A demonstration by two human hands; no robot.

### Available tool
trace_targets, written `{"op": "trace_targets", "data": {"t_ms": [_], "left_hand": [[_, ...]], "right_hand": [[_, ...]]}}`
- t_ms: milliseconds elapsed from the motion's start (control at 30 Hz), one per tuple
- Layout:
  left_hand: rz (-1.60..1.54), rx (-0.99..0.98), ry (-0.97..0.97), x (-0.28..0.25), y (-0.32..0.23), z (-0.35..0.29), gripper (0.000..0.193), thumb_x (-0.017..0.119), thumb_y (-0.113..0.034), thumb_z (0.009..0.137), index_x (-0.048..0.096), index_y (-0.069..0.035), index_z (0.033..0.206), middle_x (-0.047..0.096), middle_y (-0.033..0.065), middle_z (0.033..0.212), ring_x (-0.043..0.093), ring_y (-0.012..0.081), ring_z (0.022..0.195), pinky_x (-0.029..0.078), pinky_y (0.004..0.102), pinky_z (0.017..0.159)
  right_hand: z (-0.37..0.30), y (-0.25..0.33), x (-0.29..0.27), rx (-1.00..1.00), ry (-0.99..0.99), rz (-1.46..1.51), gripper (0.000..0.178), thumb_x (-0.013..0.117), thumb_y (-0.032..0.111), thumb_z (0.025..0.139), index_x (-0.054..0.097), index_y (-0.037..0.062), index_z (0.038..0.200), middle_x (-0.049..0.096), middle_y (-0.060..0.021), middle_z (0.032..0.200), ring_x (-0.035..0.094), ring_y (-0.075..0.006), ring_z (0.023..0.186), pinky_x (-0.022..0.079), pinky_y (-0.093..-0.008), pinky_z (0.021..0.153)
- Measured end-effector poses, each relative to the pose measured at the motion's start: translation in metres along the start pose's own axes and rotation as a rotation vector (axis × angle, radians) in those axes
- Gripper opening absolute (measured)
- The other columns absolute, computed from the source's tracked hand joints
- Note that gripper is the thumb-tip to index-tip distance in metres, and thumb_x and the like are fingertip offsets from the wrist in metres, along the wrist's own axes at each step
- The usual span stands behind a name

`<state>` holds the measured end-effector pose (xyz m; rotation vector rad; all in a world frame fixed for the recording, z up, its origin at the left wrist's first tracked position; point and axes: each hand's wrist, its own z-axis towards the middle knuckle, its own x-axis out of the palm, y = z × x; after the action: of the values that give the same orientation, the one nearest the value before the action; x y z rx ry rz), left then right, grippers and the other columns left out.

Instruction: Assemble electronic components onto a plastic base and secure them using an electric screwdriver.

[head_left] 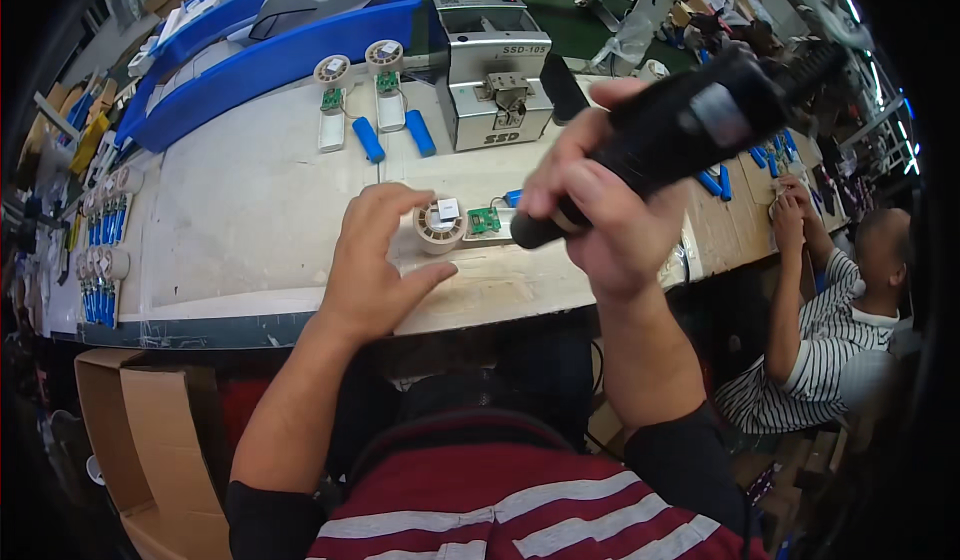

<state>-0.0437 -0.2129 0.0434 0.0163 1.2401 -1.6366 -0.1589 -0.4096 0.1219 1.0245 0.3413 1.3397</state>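
My right hand [610, 195] grips a black cylindrical handheld tool [690, 125], raised above the bench; its rounded end points down left, its ribbed end up right. The tool's exact kind is not clear. My left hand [375, 260] is open, thumb and fingers curved apart, just left of a half-assembled handheld fan. That fan has a round cream slotted head [440, 230] with a small white square on it, a green circuit board [484, 221] and a white handle shell [503, 228]. Its blue cylindrical battery [514, 198] is partly hidden by my right hand and the tool.
Two similar fan assemblies [333, 100] lie farther back, beside a silver bench machine [495, 75]. A blue bin [280, 55] stands back left. More fan assemblies [102, 260] are at the left edge. A cardboard box [165, 440] sits below. A co-worker [830, 330] works at right.
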Motion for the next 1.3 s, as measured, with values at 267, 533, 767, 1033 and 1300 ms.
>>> {"op": "trace_targets", "data": {"t_ms": [267, 533, 767, 1033, 1300], "left_hand": [[-0.049, -0.193, 0.145, 0.034, 0.026, 0.017, 0.062, 0.091, -0.018, 0.076, 0.067, -0.005, 0.132, 0.066, 0.0125, 0.127, 0.061, 0.0311, 0.123, 0.048, 0.0419, 0.109], [0.253, -0.076, 0.293, 0.029, 0.008, 0.043, 0.042, 0.085, -0.027, 0.083, 0.073, -0.004, 0.116, 0.071, 0.0099, 0.112, 0.066, 0.0298, 0.107, 0.051, 0.0405, 0.097], [0.271, 0.008, 0.361, 0.038, 0.015, 0.051, 0.022, 0.084, -0.016, 0.083, 0.075, -0.005, 0.100, 0.071, 0.0098, 0.095, 0.064, 0.0300, 0.090, 0.052, 0.0396, 0.087], [0.252, 0.004, 0.459, 0.031, 0.012, 0.058, 0.019, 0.078, -0.019, 0.088, 0.074, -0.003, 0.096, 0.071, 0.0137, 0.093, 0.066, 0.0340, 0.089, 0.053, 0.0430, 0.087], [0.261, -0.037, 0.458, 0.031, 0.008, 0.058, 0.017, 0.078, -0.017, 0.087, 0.072, -0.002, 0.092, 0.071, 0.0148, 0.092, 0.066, 0.0351, 0.090, 0.053, 0.0443, 0.085]], "right_hand": [[0.010, -0.041, 0.000, -0.100, -0.060, -0.149, 0.057, 0.061, -0.003, 0.089, 0.049, 0.0003, 0.144, 0.066, -0.0128, 0.082, 0.066, -0.0220, 0.058, 0.055, -0.0281, 0.060], [0.015, -0.039, -0.017, -0.142, -0.053, -0.134, 0.055, 0.061, -0.003, 0.089, 0.051, 0.0002, 0.143, 0.065, -0.0123, 0.080, 0.066, -0.0219, 0.059, 0.057, -0.0293, 0.058], [0.012, -0.027, -0.030, -0.124, -0.118, -0.153, 0.055, 0.062, -0.003, 0.089, 0.051, 0.0006, 0.143, 0.065, -0.0119, 0.079, 0.065, -0.0216, 0.059, 0.058, -0.0312, 0.059], [0.006, -0.033, -0.036, -0.120, -0.125, -0.106, 0.055, 0.062, -0.003, 0.089, 0.051, 0.0015, 0.143, 0.066, -0.0124, 0.080, 0.066, -0.0218, 0.060, 0.058, -0.0305, 0.059], [0.006, -0.052, -0.032, -0.115, -0.060, -0.136, 0.057, 0.063, -0.006, 0.087, 0.052, 0.0018, 0.143, 0.068, -0.0133, 0.086, 0.068, -0.0225, 0.062, 0.056, -0.0276, 0.060]]}}
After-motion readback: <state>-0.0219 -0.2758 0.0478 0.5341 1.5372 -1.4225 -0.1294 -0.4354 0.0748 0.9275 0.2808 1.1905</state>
